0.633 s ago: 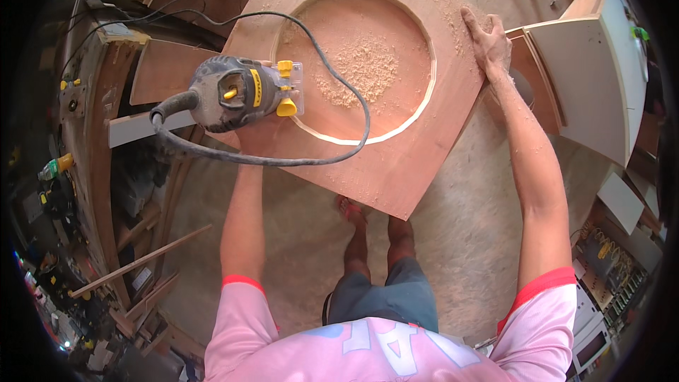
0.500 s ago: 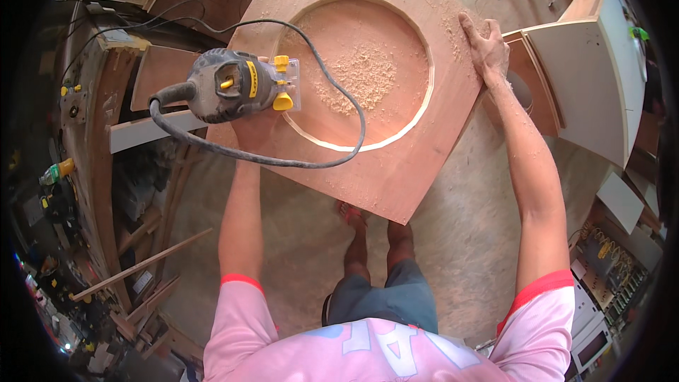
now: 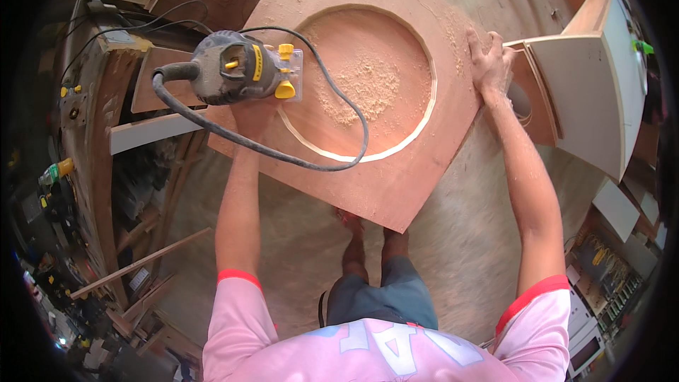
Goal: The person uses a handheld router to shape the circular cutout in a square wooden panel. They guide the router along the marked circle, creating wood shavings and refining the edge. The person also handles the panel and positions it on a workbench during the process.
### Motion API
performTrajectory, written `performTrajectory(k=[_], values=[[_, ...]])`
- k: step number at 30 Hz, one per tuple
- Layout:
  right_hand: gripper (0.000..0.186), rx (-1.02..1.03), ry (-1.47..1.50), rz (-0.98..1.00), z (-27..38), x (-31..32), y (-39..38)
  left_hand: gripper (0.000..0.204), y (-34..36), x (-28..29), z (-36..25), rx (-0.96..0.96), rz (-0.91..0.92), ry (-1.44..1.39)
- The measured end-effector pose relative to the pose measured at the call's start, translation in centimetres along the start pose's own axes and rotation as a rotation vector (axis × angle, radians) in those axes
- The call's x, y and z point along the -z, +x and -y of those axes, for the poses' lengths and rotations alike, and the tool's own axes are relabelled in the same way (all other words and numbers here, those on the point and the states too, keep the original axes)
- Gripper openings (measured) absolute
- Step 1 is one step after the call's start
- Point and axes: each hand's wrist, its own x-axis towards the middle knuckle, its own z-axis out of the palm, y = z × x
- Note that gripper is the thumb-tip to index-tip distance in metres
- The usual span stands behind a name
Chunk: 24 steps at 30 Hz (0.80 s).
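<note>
Wrapping around the router (image 3: 237, 71), the left hand (image 3: 251, 114) is mostly hidden beneath it, so how its fingers close cannot be told in full. The router is over the left part of the board (image 3: 396, 187), its clear base (image 3: 296, 78) overlapping the rim of a pale ring-shaped groove (image 3: 385, 153). The right hand (image 3: 491, 67) rests at the board's right corner, fingers spread. Between the hands, shavings (image 3: 364, 92) are heaped inside the ring. The cord (image 3: 247, 145) loops from the router across the groove, over the board's near left side. A cabinet (image 3: 576, 74) stands just beside the right hand; a shelf frame (image 3: 99, 205) flanks the left arm.
</note>
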Motion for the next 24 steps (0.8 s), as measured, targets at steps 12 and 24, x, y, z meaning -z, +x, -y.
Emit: performTrajectory(k=[12,24], values=[[0.047,0.281,0.334,1.189,18.4,2.8,-10.8,0.073,-1.0,0.4,0.8,0.028,0.004,0.030],[0.030,1.022,0.607,0.848,40.0,18.2,-11.7,0.067,-0.2,0.0,2.4,-0.056,-0.012,-0.117]])
